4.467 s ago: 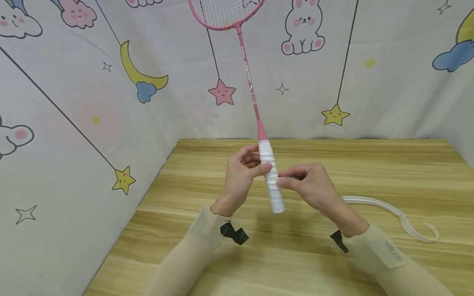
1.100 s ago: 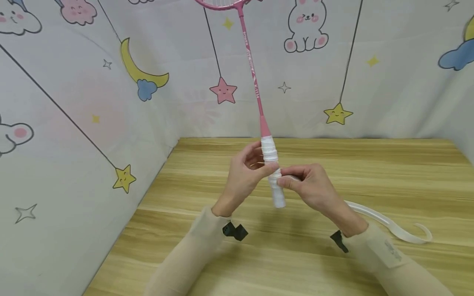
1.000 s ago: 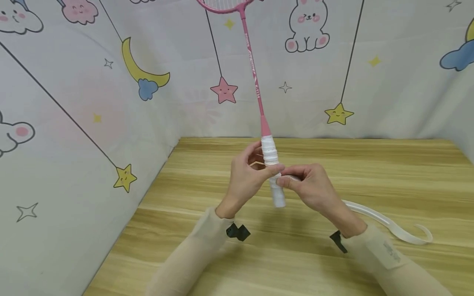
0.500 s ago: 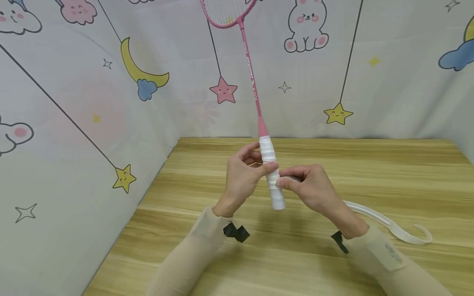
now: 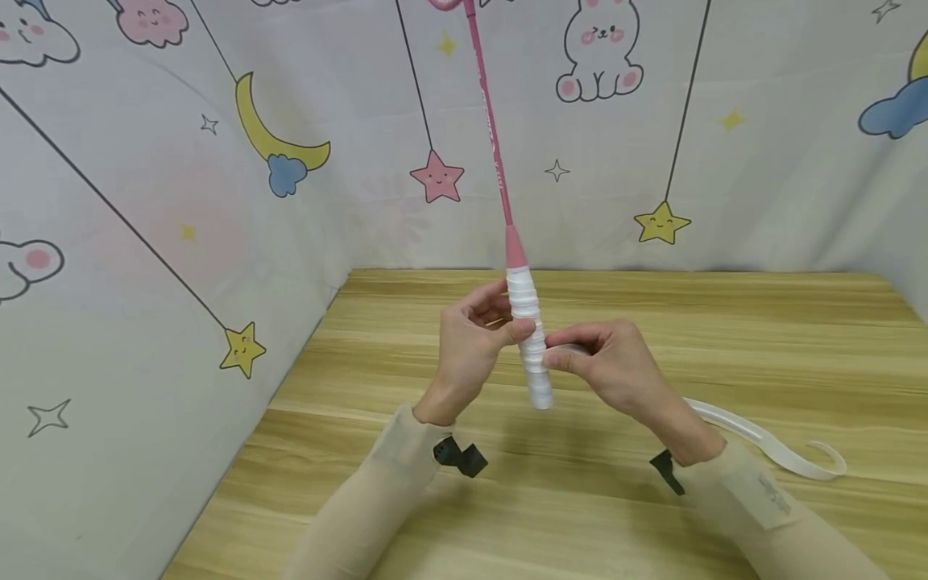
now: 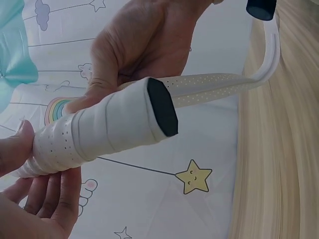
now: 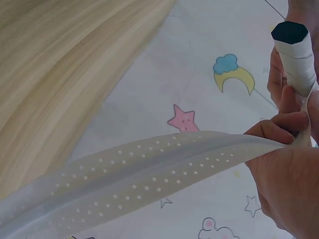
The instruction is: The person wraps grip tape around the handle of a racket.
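A pink badminton racket (image 5: 496, 165) slants upward above the table, its head mostly out of the head view. White perforated grip tape circles the upper handle (image 5: 524, 294), while the handle's lower end looks smoother. My left hand (image 5: 467, 342) holds the handle from the left, thumb in front and fingers behind. On the other side, my right hand (image 5: 616, 366) pinches the overgrip tape (image 7: 144, 174) close against the handle. In the left wrist view the dark octagonal butt cap (image 6: 163, 107) faces the camera, and the tape runs off behind it.
The tape's loose tail (image 5: 768, 443) curls on the wooden table (image 5: 616, 515) to the right of my right wrist. A white cloth backdrop (image 5: 348, 105) with cartoon prints rises behind and to the left. Dark wrist cameras (image 5: 460, 457) sit below the sleeves.
More tape turns cover the handle's middle than at first. The racket head has tipped up and down and now sits higher. My left fingers have shifted on the handle; the tail has drawn slightly left.
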The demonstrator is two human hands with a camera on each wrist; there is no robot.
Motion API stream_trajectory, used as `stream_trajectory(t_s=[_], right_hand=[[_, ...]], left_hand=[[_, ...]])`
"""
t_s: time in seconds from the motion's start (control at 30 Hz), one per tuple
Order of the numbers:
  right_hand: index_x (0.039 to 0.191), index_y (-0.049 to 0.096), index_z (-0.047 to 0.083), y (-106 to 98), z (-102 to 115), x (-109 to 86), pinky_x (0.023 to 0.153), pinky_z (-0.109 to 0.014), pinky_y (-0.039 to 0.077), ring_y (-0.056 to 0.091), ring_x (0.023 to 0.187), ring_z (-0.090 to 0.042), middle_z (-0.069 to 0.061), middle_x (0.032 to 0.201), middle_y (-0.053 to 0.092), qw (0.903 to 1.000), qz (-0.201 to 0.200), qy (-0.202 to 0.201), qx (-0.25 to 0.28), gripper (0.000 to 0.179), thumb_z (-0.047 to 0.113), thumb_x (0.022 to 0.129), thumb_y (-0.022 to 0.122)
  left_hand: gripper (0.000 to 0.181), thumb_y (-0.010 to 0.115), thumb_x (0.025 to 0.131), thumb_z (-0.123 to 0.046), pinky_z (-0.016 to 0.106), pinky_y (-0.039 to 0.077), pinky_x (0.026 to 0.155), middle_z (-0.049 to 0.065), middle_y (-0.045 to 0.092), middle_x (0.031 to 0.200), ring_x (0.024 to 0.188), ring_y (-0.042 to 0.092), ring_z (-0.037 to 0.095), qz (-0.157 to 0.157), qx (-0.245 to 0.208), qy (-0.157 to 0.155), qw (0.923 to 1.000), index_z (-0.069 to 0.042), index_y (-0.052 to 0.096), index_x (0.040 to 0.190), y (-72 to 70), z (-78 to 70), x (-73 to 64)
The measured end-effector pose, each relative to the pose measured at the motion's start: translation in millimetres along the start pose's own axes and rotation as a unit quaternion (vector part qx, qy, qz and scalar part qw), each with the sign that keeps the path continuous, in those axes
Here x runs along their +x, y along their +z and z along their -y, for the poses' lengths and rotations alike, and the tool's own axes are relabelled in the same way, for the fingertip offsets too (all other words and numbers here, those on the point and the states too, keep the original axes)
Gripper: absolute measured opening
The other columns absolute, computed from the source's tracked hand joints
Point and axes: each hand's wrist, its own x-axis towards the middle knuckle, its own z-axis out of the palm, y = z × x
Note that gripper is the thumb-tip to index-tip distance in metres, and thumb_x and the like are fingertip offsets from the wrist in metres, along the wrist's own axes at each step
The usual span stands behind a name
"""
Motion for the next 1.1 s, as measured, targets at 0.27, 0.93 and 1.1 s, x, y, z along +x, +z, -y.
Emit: stream_trajectory(t_s=[0.27, 0.93, 1.1], right_hand=[[0.109, 0.084, -0.002, -2.7, 2.1, -0.4, 0.077, -0.025, 0.061, 0.072, 0.084, -0.008, -0.012, 0.102, 0.085, 0.9996, -0.003, 0.022, 0.018, 0.02, 0.012, 0.095, 0.086], [0.125, 0.076, -0.011, -7.3, 0.2, 3.1, 0.088, -0.025, 0.06, 0.072, 0.099, -0.007, -0.001, 0.111, 0.084, 0.9936, 0.08, 0.034, 0.071, 0.04, 0.021, 0.101, 0.079], [0.123, 0.077, -0.01, -4.0, 0.7, 3.5, 0.082, -0.025, 0.059, 0.072, 0.092, -0.007, -0.009, 0.111, 0.084, 0.996, 0.046, 0.054, 0.055, 0.033, 0.012, 0.098, 0.082]], left_hand=[[0.053, 0.071, 0.095, 0.016, 0.021, 0.063, 0.083, -0.004, 0.078, 0.098, 0.09, 0.076, 0.004, 0.031, -0.069, 0.005, 0.9971, 0.013, 0.06, 0.147, 0.2, -3.7, 1.4], [0.05, 0.061, 0.108, -0.001, 0.027, 0.064, 0.096, -0.003, 0.081, 0.117, 0.102, 0.081, 0.011, 0.143, -0.233, -0.035, 0.9614, 0.002, 0.044, 0.155, -4.2, -3.1, 4.2], [0.053, 0.061, 0.102, 0.003, 0.026, 0.058, 0.102, -0.004, 0.073, 0.122, 0.111, 0.072, 0.01, 0.114, -0.159, -0.04, 0.9799, -0.002, 0.049, 0.154, -2.0, -4.6, 2.1]])
